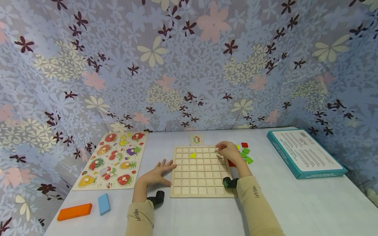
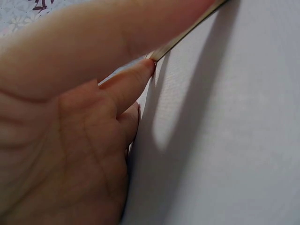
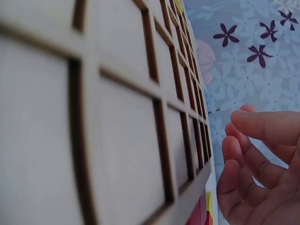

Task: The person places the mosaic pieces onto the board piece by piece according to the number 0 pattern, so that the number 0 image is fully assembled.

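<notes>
A wooden grid board (image 1: pixel 200 193) lies flat, with a yellow tile (image 1: pixel 193 155) in one of its upper squares. My left hand (image 1: pixel 155 175) is spread out, thumb and fingertips touching the board's left edge; the left wrist view shows that hand (image 2: pixel 84 140) against the edge. Over the board's far right corner is my right hand (image 1: pixel 231 153). In the right wrist view its fingers (image 3: pixel 251 161) are loosely bent beside the grid, and nothing shows between them. Red tiles (image 1: pixel 231 163) and green tiles (image 1: pixel 246 150) lie right of the board, partly behind the right hand.
A small pattern card (image 1: pixel 196 139) lies behind the board. The fruit puzzle (image 1: pixel 115 164) is at left, with an orange block (image 1: pixel 74 212) and a blue block (image 1: pixel 104 204) nearer. A teal-edged box (image 1: pixel 307 154) lies at right, and a patterned curtain (image 1: pixel 189 72) hangs behind.
</notes>
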A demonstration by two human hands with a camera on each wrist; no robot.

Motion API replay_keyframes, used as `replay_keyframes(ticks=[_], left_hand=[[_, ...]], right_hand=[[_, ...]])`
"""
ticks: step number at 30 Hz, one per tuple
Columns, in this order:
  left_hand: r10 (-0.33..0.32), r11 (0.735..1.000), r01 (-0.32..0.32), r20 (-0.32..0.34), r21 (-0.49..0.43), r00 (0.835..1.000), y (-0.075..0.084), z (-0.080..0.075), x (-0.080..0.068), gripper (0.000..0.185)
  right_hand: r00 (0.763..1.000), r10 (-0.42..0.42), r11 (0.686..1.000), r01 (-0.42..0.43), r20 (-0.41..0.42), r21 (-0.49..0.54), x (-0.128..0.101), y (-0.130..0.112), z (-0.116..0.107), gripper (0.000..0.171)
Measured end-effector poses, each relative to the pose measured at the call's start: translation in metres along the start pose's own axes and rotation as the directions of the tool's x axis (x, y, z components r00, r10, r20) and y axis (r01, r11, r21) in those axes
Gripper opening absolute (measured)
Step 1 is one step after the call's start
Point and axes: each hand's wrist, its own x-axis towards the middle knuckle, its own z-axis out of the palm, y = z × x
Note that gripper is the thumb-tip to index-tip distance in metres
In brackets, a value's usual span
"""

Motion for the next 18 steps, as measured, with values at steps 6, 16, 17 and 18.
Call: replay_keyframes(ticks=[6,16,17,18], left_hand=[[0.0,1.0,0.0,-0.009,-0.011,1.0,0.0,0.0,0.001,0.081],[0.008,1.0,-0.008,-0.001,0.003,1.0,0.0,-0.001,-0.001,0.081],[0.011,1.0,-0.011,0.0,0.002,1.0,0.0,-0.001,-0.001,0.081],[0.015,1.0,-0.015,0.001,0.001,1.0,0.0,-0.001,-0.001,0.081]], right_hand=[[1.0,0.012,1.0,-0.012,-0.024,0.005,0.002,0.009,-0.009,0.026],[0.999,0.044,0.998,-0.045,-0.018,-0.043,0.001,0.013,-0.025,0.028],[0.999,0.05,0.997,-0.051,-0.019,-0.054,0.002,0.014,-0.026,0.028],[0.998,0.054,0.997,-0.055,-0.018,-0.062,0.002,0.015,-0.027,0.028]])
